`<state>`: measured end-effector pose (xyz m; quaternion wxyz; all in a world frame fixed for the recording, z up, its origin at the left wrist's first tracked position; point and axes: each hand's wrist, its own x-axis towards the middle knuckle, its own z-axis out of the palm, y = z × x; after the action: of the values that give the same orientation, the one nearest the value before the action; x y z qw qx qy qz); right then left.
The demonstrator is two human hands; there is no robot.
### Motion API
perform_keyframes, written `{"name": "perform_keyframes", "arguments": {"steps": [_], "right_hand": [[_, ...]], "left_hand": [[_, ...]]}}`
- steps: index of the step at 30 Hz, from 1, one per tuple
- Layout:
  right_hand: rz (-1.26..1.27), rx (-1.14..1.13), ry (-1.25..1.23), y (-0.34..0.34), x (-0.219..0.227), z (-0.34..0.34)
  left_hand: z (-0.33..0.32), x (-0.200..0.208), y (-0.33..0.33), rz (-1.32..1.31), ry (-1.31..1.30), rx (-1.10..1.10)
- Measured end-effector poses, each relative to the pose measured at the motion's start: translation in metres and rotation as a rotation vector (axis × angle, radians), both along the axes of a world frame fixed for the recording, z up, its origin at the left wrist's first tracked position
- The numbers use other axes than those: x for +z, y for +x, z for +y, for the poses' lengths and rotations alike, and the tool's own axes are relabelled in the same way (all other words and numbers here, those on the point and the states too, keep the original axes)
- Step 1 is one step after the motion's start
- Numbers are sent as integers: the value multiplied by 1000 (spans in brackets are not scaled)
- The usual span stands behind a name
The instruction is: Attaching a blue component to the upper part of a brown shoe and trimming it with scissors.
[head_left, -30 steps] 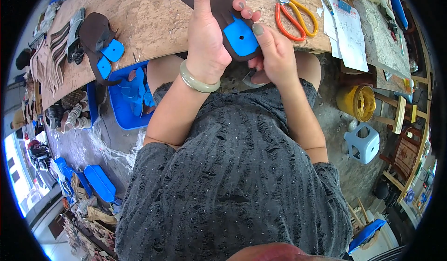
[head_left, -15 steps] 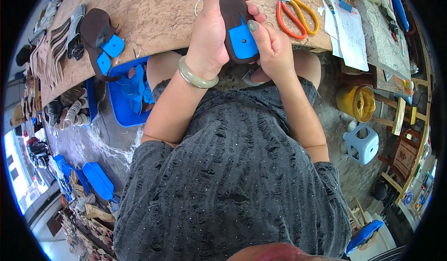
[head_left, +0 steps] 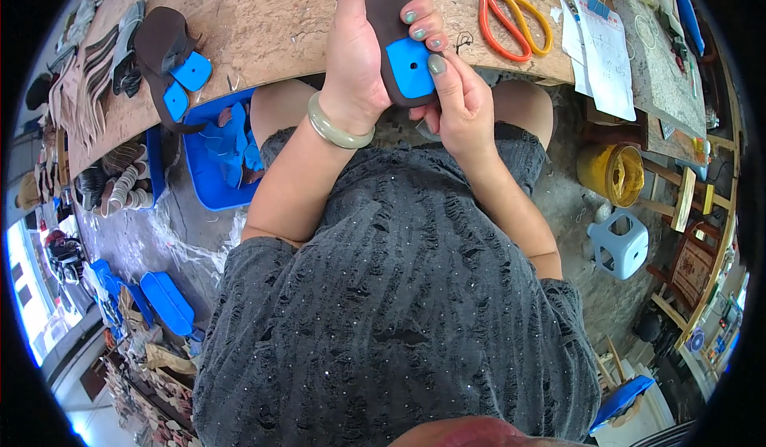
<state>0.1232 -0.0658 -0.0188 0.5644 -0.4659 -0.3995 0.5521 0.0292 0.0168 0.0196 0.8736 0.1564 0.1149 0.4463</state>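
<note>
At upper centre your left hand (head_left: 359, 64) is gripping the dark brown leather sole (head_left: 384, 4), steadying it, while your right hand (head_left: 461, 108) is pinching its blue square pad (head_left: 410, 67).

Orange scissors (head_left: 515, 12) right of hands (head_left: 399, 72)

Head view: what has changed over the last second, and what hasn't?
The left hand turned the brown sole more upright, its blue heel patch nearer the table edge. The right hand kept pressing the patch. Orange scissors and the other soles stayed put.
</note>
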Motion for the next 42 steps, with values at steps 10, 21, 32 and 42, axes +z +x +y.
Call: {"name": "perform_keyframes", "arguments": {"steps": [10, 21, 32, 42], "right_hand": [[196, 263, -49, 12, 0, -2], [-51, 224, -39, 3, 0, -3], [-122, -21, -64, 4, 2, 14], [-422, -7, 187, -10, -18, 19]], "left_hand": [[-1, 7, -9, 167, 11, 60], [-1, -4, -19, 527, 301, 70], [-15, -13, -13, 650, 444, 101], [-8, -36, -23, 567, 313, 90]]}}
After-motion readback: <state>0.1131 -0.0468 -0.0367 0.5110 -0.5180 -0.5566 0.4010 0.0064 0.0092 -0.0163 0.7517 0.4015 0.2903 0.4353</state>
